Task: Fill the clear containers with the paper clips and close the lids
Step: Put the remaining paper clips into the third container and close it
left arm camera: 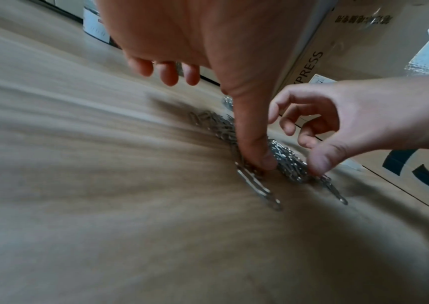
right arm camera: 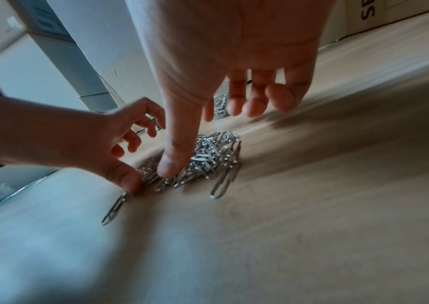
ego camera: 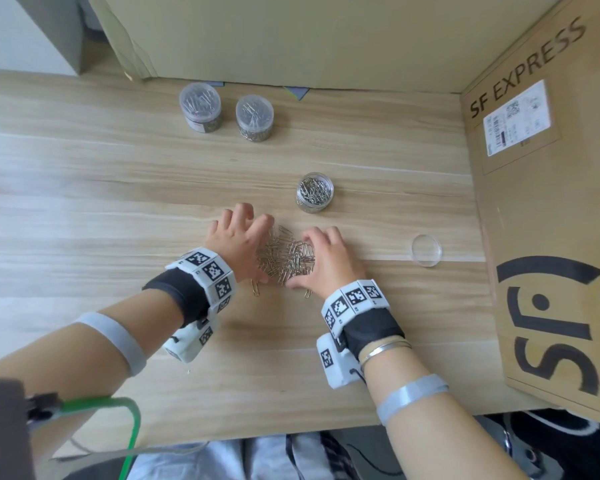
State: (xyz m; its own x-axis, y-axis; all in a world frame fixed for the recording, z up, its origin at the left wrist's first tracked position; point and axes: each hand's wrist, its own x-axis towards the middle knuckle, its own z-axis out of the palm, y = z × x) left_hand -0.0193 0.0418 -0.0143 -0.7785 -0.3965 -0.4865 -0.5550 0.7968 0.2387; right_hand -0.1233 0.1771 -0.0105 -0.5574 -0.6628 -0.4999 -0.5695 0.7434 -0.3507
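Observation:
A heap of silver paper clips (ego camera: 284,256) lies on the wooden table (ego camera: 84,202), between my two hands. My left hand (ego camera: 239,239) cups the heap's left side, fingers spread, and its thumb (left arm camera: 258,156) presses into the clips (left arm camera: 288,164). My right hand (ego camera: 328,261) cups the right side with loosely bent fingers, and its thumb (right arm camera: 172,162) touches the clips (right arm camera: 213,152). Neither hand holds anything. One stray clip (ego camera: 255,289) lies near my left thumb, another (ego camera: 307,293) near my right thumb. Just beyond the heap stands an open clear container (ego camera: 315,192) partly full of clips. Its round lid (ego camera: 426,250) lies to the right.
Two lidded clear containers (ego camera: 200,107) (ego camera: 254,117) full of clips stand at the back. A tall SF EXPRESS cardboard box (ego camera: 551,209) walls the right side, and more cardboard (ego camera: 291,36) closes the back. The table's front edge (ego camera: 291,433) is near my body.

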